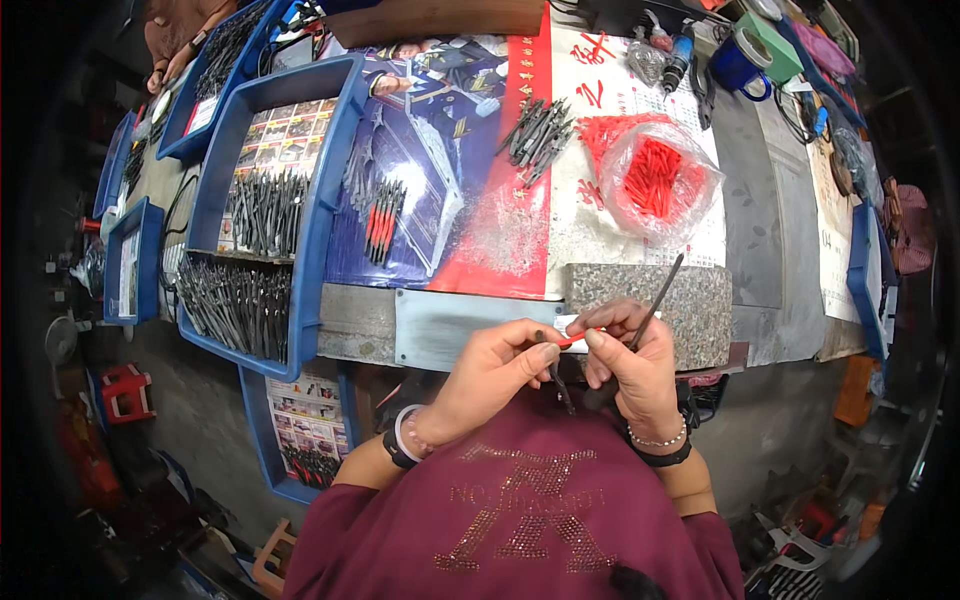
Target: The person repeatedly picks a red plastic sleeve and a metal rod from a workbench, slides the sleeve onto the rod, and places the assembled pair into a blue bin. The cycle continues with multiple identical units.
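Observation:
Close over the near edge of the bench, my two hands are drawn together. My left hand (492, 368) pinches a slim black metal tool (559, 380), its exact kind unclear, which points down toward my shirt. A small red sleeve (578, 339) bridges the fingertips of both hands. My right hand (636, 362) grips the sleeve's other end and also has a dark, thin rod (664, 288) pointing up and away from its palm. Beyond them, a clear plastic bag (700, 190) holds many red sleeves (652, 180). Whether the sleeve is on the tool is hidden by my fingers.
A speckled stone block (690, 320) lies just beyond my right hand. Black tools (540, 138) are heaped mid-bench, with several red-sleeved ones (383, 222) to their left. A blue tray (312, 260) of black tools stands left. A blue mug (738, 62) is far right; another person's hand (165, 72) shows far left.

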The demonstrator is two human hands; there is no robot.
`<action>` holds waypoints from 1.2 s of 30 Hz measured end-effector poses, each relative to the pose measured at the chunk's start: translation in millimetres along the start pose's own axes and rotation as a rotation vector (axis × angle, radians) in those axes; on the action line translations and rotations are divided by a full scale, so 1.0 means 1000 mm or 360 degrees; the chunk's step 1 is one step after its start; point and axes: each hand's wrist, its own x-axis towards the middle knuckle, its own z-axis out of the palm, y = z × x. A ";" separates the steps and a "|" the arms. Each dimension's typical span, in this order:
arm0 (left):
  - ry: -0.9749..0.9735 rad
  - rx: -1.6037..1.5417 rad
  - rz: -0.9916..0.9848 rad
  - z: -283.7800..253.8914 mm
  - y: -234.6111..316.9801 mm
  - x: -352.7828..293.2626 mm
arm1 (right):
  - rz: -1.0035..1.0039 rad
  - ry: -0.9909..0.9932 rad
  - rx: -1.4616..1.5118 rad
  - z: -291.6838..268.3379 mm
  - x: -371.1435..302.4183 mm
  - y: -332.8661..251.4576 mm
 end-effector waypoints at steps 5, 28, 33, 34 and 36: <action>0.0055 0.0097 -0.0008 0.003 0.001 -0.001 | 0.0015 0.0010 -0.0238 -0.007 -0.008 0.000; -0.0058 -0.0508 -0.0267 0.002 -0.006 -0.007 | 0.0194 -0.0198 -0.0036 0.002 -0.013 0.013; -0.0072 -0.0537 -0.0278 0.001 -0.007 -0.008 | 0.0195 -0.0189 0.0055 0.001 -0.014 0.019; -0.0074 -0.0520 -0.0252 0.001 -0.007 -0.008 | 0.0201 -0.0180 0.0059 0.001 -0.014 0.020; -0.0023 -0.0412 -0.0238 0.002 -0.008 -0.009 | 0.0211 -0.0159 0.0088 0.001 -0.015 0.021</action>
